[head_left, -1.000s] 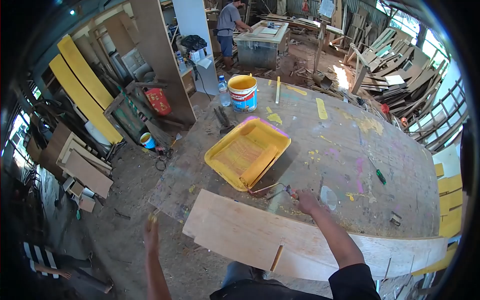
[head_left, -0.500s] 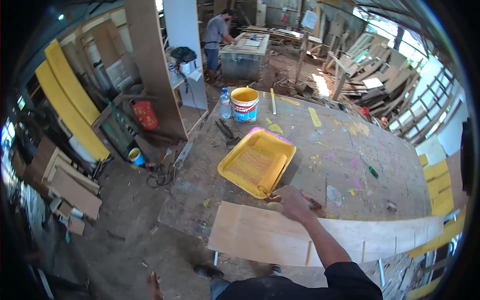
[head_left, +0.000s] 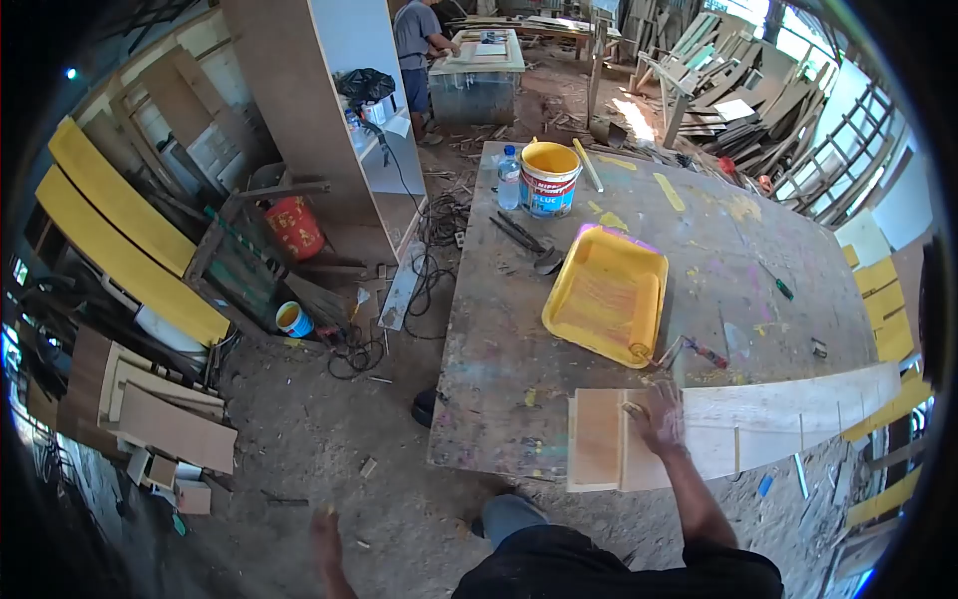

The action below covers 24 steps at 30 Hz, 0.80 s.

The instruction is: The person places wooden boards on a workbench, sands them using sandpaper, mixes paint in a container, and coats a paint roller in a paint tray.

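My right hand (head_left: 659, 417) lies over the pale wooden board (head_left: 768, 414) along the table's near edge, fingers stretched out and thumb spread to the left. A narrow raised strip crosses the board beside the thumb. Just beyond the hand, a paint roller (head_left: 705, 351) with a red handle rests on the table, its wire end at the corner of a yellow paint tray (head_left: 604, 290). The tray is coated with yellow paint. My left hand (head_left: 326, 534) hangs over the floor at the lower left, away from the table; its fingers are blurred.
A paint bucket (head_left: 550, 182) and a water bottle (head_left: 509, 180) stand behind the tray. A green-handled screwdriver (head_left: 782, 288) lies on the right of the worktable (head_left: 489, 399). Cables (head_left: 359, 354) trail on the floor beside a tall cabinet (head_left: 299, 120). A co-worker (head_left: 413, 50) stands at the back.
My right hand has moved from the roller's handle back onto the board. My left hand has come further into view at the lower left. The whole view has shifted, with the table further right.
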{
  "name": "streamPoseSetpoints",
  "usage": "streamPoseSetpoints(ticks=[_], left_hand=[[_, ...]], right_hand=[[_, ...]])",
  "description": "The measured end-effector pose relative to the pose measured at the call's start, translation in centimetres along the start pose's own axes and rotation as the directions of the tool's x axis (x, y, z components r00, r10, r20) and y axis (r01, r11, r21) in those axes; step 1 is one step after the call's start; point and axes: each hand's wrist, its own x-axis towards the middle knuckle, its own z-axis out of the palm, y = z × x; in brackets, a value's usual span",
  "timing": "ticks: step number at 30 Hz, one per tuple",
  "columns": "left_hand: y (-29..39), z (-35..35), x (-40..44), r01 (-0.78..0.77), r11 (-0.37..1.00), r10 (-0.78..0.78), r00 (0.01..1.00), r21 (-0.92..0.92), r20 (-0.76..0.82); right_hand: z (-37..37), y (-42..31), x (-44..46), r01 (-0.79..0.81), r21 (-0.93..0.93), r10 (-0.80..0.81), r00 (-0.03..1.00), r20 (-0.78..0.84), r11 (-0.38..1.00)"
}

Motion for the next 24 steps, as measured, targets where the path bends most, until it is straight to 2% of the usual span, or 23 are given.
streamPoseSetpoints(ticks=[1, 2, 3, 5, 6, 7, 9, 10, 13, 14, 16, 17, 19, 21, 23, 24], left_hand=[[4.0, 1.2, 1.2, 0.016, 1.000, -0.016, 1.000, -0.021, -0.002], [8.4, 2.8, 2.2, 0.033, 0.999, -0.033, 0.999, -0.040, -0.002], [11.3, 3.7, 3.9, 0.043, 0.996, -0.034, 0.993, -0.078, 0.115], [14.1, 5.9, 6.3, 0.040, 0.981, 0.020, 0.954, -0.191, 0.300], [14.5, 7.2, 7.6, 0.022, 0.963, 0.079, 0.929, -0.269, 0.361], [14.6, 7.9, 9.0, 0.008, 0.965, 0.093, 0.925, -0.263, 0.368], [14.8, 8.8, 12.2, -0.210, 0.966, 0.257, 0.794, -0.149, 0.551], [15.0, 8.7, 14.0, -0.230, 0.964, 0.267, 0.784, -0.136, 0.561], [13.0, 6.8, 17.4, -0.168, 0.986, 0.136, 0.778, -0.006, 0.613], [11.5, 5.9, 19.1, -0.149, 0.989, 0.117, 0.775, -0.001, 0.621], [7.9, 4.1, 22.8, -0.152, 0.988, 0.118, 0.784, 0.005, 0.610], [4.8, 2.9, 24.8, -0.153, 0.988, 0.110, 0.772, 0.016, 0.626], [-0.8, 2.0, 27.9, -0.177, 0.974, 0.077, 0.843, 0.139, 0.533], [0.5, 0.1, 29.1, 0.069, 0.982, -0.157, 0.809, 0.175, 0.566], [-3.9, 0.1, 32.1, 0.279, 0.957, -0.277, 0.810, 0.075, 0.517], [-3.1, 0.5, 34.1, 0.256, 0.964, -0.252, 0.807, 0.069, 0.534]], right_hand=[[0.2, 0.0, -0.1, -0.014, -0.023, 0.014, 1.000, -0.006, 1.000], [1.0, 0.3, -0.4, 0.017, -0.079, -0.024, 0.995, -0.096, 0.997], [1.5, 0.7, -0.8, -0.001, -0.078, -0.006, 0.996, -0.092, 0.997], [2.2, 1.4, -1.1, -0.041, -0.162, 0.007, 0.978, -0.209, 0.986], [1.7, 1.0, -0.8, -0.140, -0.095, 0.129, 0.985, -0.118, 0.986], [1.8, 1.0, -0.9, -0.157, -0.092, 0.144, 0.981, -0.130, 0.983], [2.5, 1.9, -1.1, -0.239, -0.203, 0.203, 0.962, -0.183, 0.950], [3.1, 2.3, -1.1, -0.192, -0.311, 0.099, 0.951, -0.293, 0.931], [3.2, 2.7, -1.3, -0.323, -0.279, 0.230, 0.920, -0.317, 0.905], [3.5, 3.4, -1.4, -0.336, -0.278, 0.256, 0.923, -0.289, 0.900], [4.5, 4.1, -1.6, -0.395, -0.366, 0.255, 0.891, -0.375, 0.843], [4.6, 2.7, -1.6, -0.409, -0.370, 0.273, 0.889, -0.367, 0.834], [2.7, -0.2, 0.2, -0.491, -0.349, 0.356, 0.852, -0.384, 0.798], [2.9, -0.5, 0.3, -0.568, -0.421, 0.395, 0.812, -0.430, 0.708], [3.0, -1.5, 0.6, -0.681, -0.389, 0.493, 0.725, -0.481, 0.621], [3.2, -1.8, 0.9, -0.698, -0.386, 0.496, 0.707, -0.504, 0.603]])
